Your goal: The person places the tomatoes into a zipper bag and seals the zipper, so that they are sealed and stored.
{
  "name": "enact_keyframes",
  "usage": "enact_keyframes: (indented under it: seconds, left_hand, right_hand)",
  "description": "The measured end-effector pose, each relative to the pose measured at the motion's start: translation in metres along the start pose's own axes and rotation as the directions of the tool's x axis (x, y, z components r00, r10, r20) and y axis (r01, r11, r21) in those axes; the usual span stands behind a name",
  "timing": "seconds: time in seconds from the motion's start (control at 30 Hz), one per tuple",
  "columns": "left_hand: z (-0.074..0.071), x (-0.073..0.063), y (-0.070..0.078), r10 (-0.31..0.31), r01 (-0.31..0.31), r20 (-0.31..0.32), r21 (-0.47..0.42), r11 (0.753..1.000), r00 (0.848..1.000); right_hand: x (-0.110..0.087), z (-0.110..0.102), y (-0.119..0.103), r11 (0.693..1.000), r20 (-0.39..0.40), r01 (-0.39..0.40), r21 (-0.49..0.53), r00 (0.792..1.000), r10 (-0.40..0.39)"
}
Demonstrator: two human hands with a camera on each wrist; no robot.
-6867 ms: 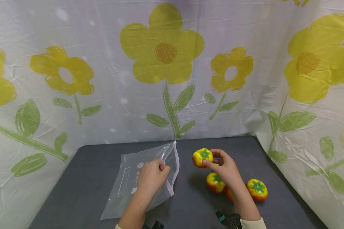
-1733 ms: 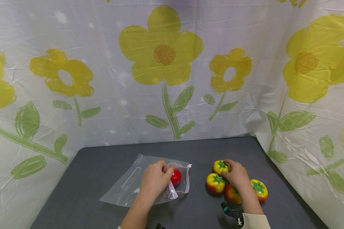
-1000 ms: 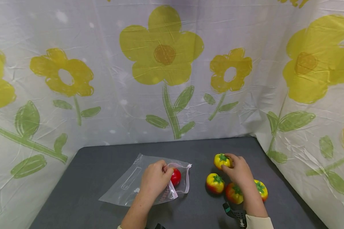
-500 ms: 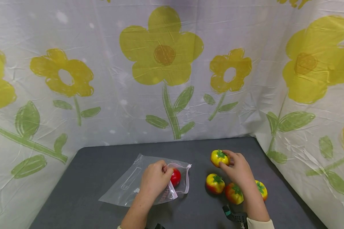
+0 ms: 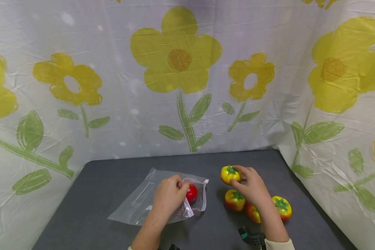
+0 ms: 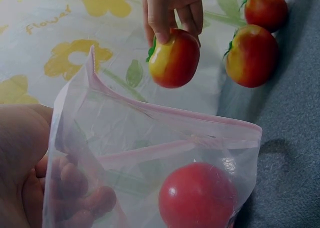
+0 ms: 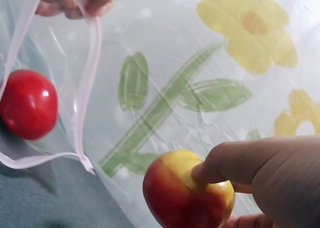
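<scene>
My left hand point(image 5: 169, 194) pinches the rim of a clear zip-lock bag point(image 5: 137, 205) with a pink seal. The mouth of the bag gapes to the right, and a smooth red round fruit point(image 6: 197, 195) lies inside. My right hand point(image 5: 253, 185) holds a yellow-and-red toy fruit point(image 5: 230, 174) with a green leafy cap, thumb on one side and fingers on the other. In the head view this fruit is raised over the table, right of the bag's mouth. The right wrist view shows the thumb pressing the held fruit point(image 7: 185, 190).
On the dark table point(image 5: 106, 184), more toy fruits of the same look stand at the right: one fruit point(image 5: 234, 200) below the held one, another fruit point(image 5: 253, 212) partly behind the forearm, and a third fruit point(image 5: 282, 208) farther right. A flower-patterned curtain point(image 5: 128, 121) hangs behind.
The red fruit has come into the bag since the oldest frame. My right hand has lifted the toy fruit off the table and moved left with it. Lately the left hand stays still.
</scene>
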State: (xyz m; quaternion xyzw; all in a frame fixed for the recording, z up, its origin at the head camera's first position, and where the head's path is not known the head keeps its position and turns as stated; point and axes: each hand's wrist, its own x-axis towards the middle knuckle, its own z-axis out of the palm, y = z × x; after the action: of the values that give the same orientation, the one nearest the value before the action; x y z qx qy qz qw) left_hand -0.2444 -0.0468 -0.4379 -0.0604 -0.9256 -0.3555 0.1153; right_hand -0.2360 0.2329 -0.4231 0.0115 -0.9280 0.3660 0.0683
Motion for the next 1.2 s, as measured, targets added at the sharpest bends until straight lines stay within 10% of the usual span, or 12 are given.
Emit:
enact_keyframes:
  seconds: [1.2]
  left_hand:
    - [-0.001,-0.002,0.001,-0.018,0.018,0.006,-0.012,1.0,1.0]
  right_hand:
    - [-0.003,0.058,-0.026,0.973,0.235,0.231,0.0,0.946,-0.225]
